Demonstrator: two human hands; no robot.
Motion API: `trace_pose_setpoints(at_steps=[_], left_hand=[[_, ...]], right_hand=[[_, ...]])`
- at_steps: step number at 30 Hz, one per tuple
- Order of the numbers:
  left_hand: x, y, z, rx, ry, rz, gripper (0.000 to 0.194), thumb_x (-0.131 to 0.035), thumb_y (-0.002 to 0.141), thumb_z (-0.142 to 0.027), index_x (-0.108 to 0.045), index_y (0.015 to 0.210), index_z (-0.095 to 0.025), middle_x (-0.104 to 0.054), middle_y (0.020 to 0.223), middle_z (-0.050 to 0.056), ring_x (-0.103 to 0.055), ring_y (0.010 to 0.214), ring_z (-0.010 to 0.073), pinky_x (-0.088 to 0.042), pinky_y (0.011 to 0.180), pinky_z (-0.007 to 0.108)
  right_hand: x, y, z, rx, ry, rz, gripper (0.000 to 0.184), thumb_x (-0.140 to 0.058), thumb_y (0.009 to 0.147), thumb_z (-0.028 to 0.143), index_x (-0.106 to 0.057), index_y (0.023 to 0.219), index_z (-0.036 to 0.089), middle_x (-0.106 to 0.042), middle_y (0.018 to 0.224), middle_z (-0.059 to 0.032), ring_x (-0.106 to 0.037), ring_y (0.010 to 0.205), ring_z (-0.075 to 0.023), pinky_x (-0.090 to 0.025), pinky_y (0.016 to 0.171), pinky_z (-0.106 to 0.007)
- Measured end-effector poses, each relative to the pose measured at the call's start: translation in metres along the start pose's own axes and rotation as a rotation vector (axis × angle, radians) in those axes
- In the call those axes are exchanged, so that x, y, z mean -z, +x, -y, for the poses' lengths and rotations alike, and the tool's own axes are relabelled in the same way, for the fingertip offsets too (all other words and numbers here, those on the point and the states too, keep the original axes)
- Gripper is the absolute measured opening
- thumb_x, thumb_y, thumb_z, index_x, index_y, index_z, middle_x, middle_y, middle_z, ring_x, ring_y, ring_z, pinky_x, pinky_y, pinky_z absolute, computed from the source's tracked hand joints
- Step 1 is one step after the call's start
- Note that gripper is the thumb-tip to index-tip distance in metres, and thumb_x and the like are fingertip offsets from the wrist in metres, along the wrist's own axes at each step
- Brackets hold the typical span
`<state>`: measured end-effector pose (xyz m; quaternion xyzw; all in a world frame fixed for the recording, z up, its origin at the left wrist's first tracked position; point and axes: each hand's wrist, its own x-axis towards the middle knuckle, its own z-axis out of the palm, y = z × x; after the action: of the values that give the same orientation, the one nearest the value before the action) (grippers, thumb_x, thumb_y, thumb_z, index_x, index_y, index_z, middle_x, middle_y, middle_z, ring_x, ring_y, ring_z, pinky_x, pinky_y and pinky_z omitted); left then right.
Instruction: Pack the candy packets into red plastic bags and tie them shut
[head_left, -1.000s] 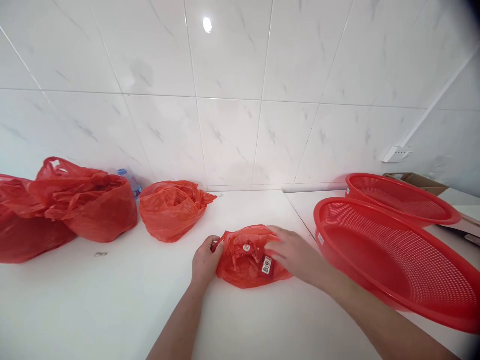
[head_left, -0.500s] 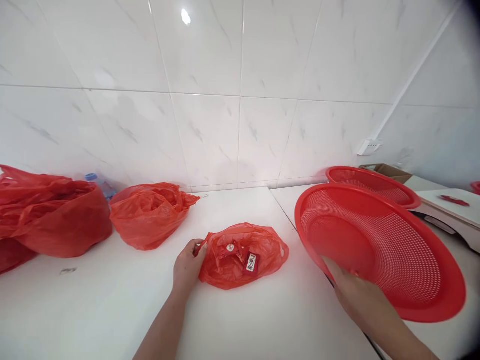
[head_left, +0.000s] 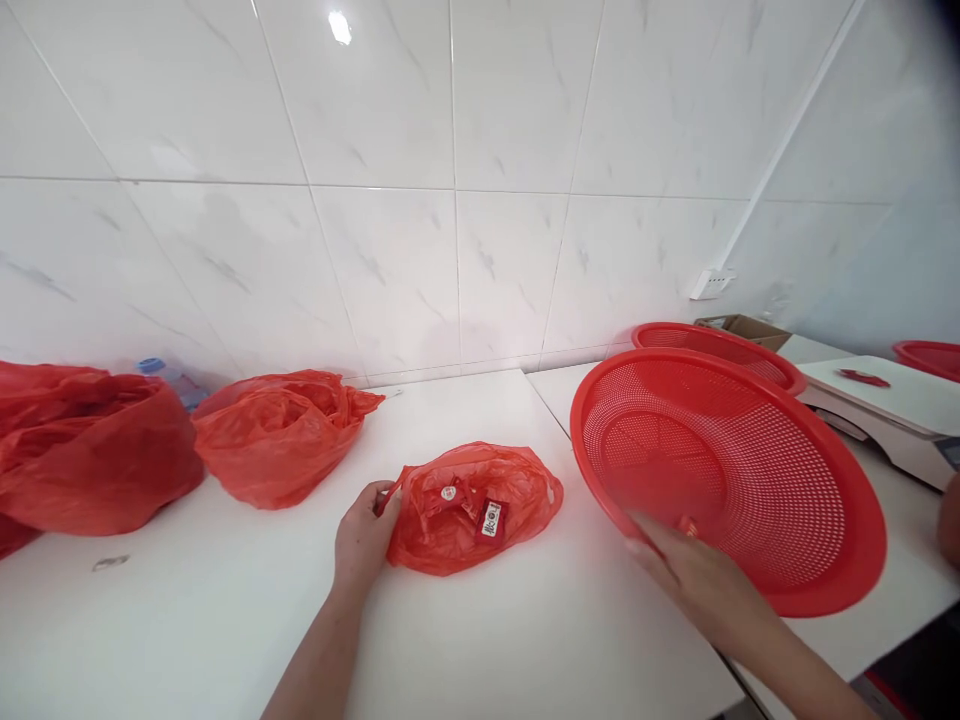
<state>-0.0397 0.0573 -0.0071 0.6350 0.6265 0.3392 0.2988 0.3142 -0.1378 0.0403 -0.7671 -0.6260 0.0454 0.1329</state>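
Currently left fingers (head_left: 379,497) pinched on red plastic bag (head_left: 472,510) handle; right fingers (head_left: 654,548) closed on red colander (head_left: 750,470) rim.

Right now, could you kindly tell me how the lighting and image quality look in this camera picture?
In the head view, a small glare spot shines high on the glossy white wall tiles; wide-angle distortion bows the tile joints and the red perforated basket; the top right corner darkens; the right hand shows no obvious blur.
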Motion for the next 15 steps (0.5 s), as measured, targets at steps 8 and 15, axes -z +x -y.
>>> trace_pose_setpoints(at_steps=[8,15], left_hand=[[-0.001,-0.002,0.0,-0.018,-0.016,-0.028,0.031,-0.045,0.08,-0.052,-0.061,0.09,-0.026,-0.062,0.072,-0.002,-0.057,0.066,0.0165,-0.039,0.057,0.025],[-0.002,-0.003,0.001,-0.03,-0.043,-0.043,0.027,-0.048,0.079,-0.048,-0.061,0.089,-0.026,-0.064,0.075,-0.001,-0.057,0.066,0.0162,-0.038,0.058,0.024]], right_hand=[[0.034,0.033,-0.038,-0.291,0.064,0.114,0.054,-0.031,0.086,0.056,-0.058,0.117,0.021,-0.061,0.119,-0.0099,-0.059,0.103,-0.0321,-0.049,0.075,-0.042],[0.041,0.056,-0.065,-0.351,0.056,0.25,0.049,-0.047,0.077,0.055,-0.064,0.109,0.022,-0.068,0.098,-0.0159,-0.064,0.082,-0.0334,-0.043,0.064,-0.039]])
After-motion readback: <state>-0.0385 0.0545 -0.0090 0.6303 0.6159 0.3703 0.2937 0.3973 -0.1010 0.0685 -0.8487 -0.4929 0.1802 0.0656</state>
